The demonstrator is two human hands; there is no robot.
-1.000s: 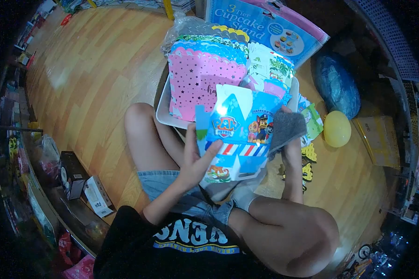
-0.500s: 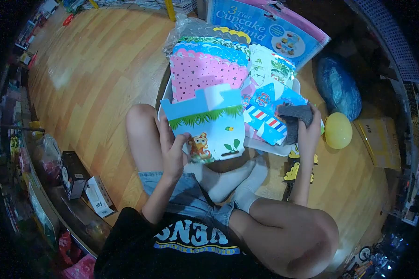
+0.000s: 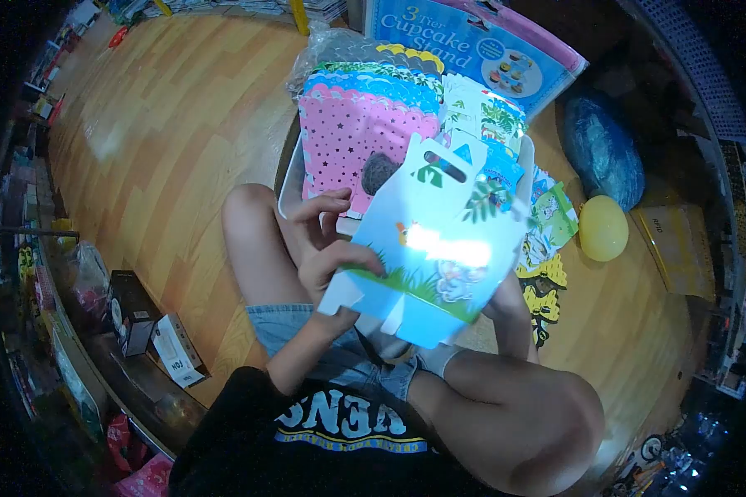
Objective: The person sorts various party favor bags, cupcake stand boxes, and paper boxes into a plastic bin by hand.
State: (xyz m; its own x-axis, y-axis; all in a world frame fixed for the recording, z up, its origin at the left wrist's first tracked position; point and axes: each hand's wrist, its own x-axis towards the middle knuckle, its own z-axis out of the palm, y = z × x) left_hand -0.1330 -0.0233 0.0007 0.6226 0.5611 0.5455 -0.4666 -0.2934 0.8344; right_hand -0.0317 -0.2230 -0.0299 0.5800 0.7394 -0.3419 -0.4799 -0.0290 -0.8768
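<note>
I sit cross-legged on a wooden floor and hold a flat blue paper gift box (image 3: 435,265) printed with grass, leaves and animals, tilted in front of my knees. My left hand (image 3: 333,248) grips its left edge, thumb on the front. My right hand (image 3: 504,303) is under the lower right edge, mostly hidden by the box. A grey cloth (image 3: 378,172) peeks out behind the box's top, against the pink starred stack (image 3: 352,137); I cannot tell what holds it.
A white tray (image 3: 288,189) ahead holds stacks of flat boxes. Behind it lies a blue cupcake stand package (image 3: 481,45). A yellow balloon (image 3: 603,229), a blue bag (image 3: 601,153) and a cardboard box (image 3: 680,248) are at right. Small boxes (image 3: 149,327) sit at left.
The dog-print box went from my right hand to the tray. The grass-print box came up and turned in front of me, both hands on it. The grey cloth left my right hand.
</note>
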